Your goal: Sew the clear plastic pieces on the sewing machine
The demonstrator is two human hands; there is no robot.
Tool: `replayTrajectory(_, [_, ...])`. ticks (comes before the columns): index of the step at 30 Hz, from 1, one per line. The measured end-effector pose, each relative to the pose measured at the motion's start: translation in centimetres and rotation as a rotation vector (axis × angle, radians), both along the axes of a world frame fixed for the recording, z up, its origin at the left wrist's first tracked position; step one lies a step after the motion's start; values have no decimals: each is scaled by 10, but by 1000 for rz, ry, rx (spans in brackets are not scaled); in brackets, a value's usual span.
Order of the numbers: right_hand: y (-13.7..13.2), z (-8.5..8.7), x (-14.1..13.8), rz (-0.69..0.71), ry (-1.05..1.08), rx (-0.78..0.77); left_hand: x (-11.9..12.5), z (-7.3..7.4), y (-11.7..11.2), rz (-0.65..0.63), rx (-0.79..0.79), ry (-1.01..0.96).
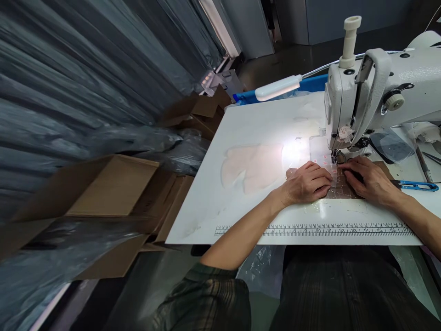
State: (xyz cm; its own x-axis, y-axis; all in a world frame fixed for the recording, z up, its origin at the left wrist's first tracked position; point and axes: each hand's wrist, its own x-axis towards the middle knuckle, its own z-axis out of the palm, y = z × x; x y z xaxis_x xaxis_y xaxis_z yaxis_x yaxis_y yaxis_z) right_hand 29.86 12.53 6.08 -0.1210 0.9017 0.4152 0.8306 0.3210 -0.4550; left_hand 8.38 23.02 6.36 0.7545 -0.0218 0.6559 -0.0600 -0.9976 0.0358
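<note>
Taking the presser foot (334, 156) as the dial's centre, with 12 o'clock away from the person, the left hand (309, 182) lies palm down at about 8 o'clock, its fingers bent and close together, tips pointing toward the needle area. The right hand (371, 180) sits at 4 o'clock, wrist low, index finger stretched toward the foot, thumb set apart from it with a dark gap between. Whether either hand's fingertips pinch anything or only press down cannot be told.

Against the left fingers, from 10 o'clock round toward 7, is a translucent sheet (317, 148) with small pinkish marks; its near part reaches the foot. Brownish glossy material (344, 189) spreads beneath both hands toward 6 o'clock.

Farther toward 6 o'clock, a printed ruler strip (319, 230) runs along the edge of the white table (200, 220); its numerals 10 through 16 can be read.

Blue-handled snips (417, 185) lie at 4 o'clock, beyond the right hand. A pale, flat cut piece (262, 168) rests at 9. The sewing machine's body (399, 108) extends toward 2, a lit lamp (277, 88) hangs at 11, and an open cardboard box (113, 186) stands off the table toward 8.
</note>
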Motion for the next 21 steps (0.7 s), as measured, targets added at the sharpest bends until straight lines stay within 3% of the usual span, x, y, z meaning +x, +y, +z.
replayTrajectory(10, [1,-9,3,62,-155,45,-1,2,-1,27,-20,171])
replayTrajectory(21, [-1,-1,3,117,-193,-3,-3,23,13,-130,-191,409])
